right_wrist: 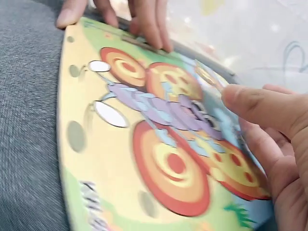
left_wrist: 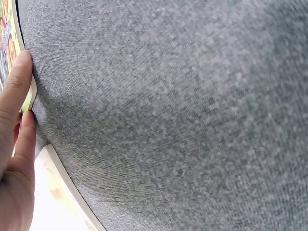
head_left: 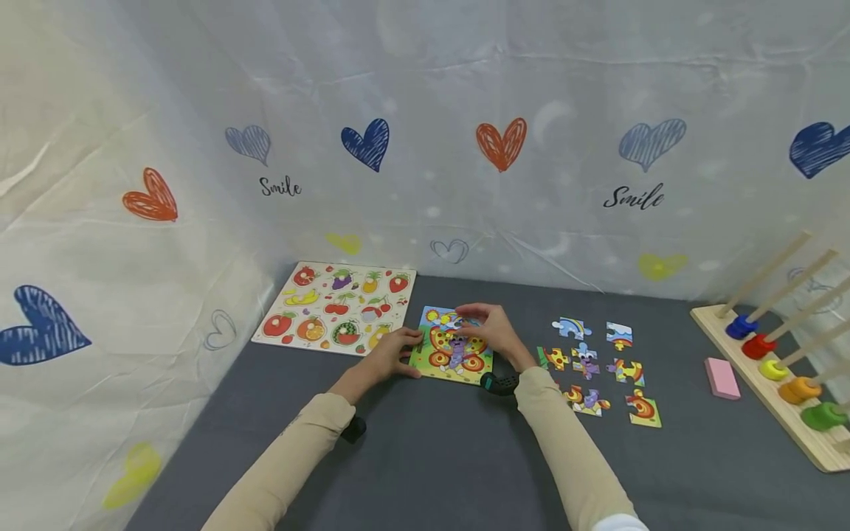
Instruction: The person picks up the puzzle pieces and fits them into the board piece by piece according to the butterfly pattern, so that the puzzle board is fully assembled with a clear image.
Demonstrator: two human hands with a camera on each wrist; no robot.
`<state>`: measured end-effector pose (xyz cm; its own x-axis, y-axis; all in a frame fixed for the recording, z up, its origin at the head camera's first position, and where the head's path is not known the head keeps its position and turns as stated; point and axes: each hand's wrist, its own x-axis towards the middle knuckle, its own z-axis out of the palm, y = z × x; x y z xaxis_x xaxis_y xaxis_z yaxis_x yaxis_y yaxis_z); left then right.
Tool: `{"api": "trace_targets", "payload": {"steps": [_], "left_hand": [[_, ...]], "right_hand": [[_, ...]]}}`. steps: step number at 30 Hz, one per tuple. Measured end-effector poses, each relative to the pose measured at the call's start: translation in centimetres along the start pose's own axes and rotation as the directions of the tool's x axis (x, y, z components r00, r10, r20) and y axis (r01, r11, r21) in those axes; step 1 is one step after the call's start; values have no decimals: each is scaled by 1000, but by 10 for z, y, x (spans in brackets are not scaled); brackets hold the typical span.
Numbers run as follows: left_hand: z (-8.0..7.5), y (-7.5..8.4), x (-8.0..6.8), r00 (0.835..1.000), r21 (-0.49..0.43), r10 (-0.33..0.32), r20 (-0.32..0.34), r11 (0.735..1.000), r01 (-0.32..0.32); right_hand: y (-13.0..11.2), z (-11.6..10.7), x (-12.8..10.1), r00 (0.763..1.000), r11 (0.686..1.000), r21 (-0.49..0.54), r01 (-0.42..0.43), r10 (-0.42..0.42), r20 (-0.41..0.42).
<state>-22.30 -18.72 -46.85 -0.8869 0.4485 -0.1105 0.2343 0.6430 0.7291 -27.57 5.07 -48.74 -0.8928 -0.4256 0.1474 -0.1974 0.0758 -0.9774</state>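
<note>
A square butterfly puzzle board (head_left: 458, 374) lies flat on the dark cloth. My left hand (head_left: 392, 352) rests at its left side, the thumb near the lower corner and the other fingers along the edge. Over the top of the board, my right hand (head_left: 490, 332) pinches a puzzle piece with a yellow sun (head_left: 443, 318) at the upper left; the fingers partly hide it. In the right wrist view, the right thumb (right_wrist: 248, 101) overlaps the board's blue sky part, above the purple butterfly. Several loose puzzle pieces (head_left: 586, 361) lie in rows right of the board.
Behind my left hand lies a fruit picture board (head_left: 325, 310), close to the butterfly board. At the right are a pink block (head_left: 722, 378) and a wooden stand with pegs and coloured rings (head_left: 764, 369). A heart-printed curtain (head_left: 425, 199) borders the back and left.
</note>
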Motion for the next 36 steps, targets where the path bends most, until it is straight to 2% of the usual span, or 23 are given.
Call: {"api": "trace_targets", "payload": {"steps": [4, 11, 18, 21, 25, 29, 33, 36], "left_hand": [[1, 3, 1, 1000, 27, 1, -5, 1000, 0], [2, 4, 4, 1000, 70, 8, -9, 997, -7], [-1, 1, 4, 1000, 136, 28, -15, 990, -25], [-1, 1, 4, 999, 126, 30, -17, 992, -27], [-1, 2, 4, 999, 82, 30, -14, 996, -29], [0, 4, 5, 1000, 45, 22, -10, 999, -21], [-1, 4, 5, 1000, 54, 10, -5, 998, -9], [-4, 2, 5, 999, 157, 34, 24, 987, -38]], "right_hand": [[11, 6, 3, 999, 999, -33, -1, -1, -54], [14, 14, 8, 993, 995, -96, -19, 8, -117], [16, 21, 10, 988, 983, -180, 33, -60, -144], [17, 26, 12, 985, 979, -201, 43, -75, -154], [15, 33, 15, 982, 983, -179, 36, -68, -177], [13, 38, 17, 974, 971, -238, 27, -79, -213], [12, 41, 18, 972, 963, -267, 21, -82, -220], [13, 42, 19, 975, 969, -247, 28, -81, -207]]}}
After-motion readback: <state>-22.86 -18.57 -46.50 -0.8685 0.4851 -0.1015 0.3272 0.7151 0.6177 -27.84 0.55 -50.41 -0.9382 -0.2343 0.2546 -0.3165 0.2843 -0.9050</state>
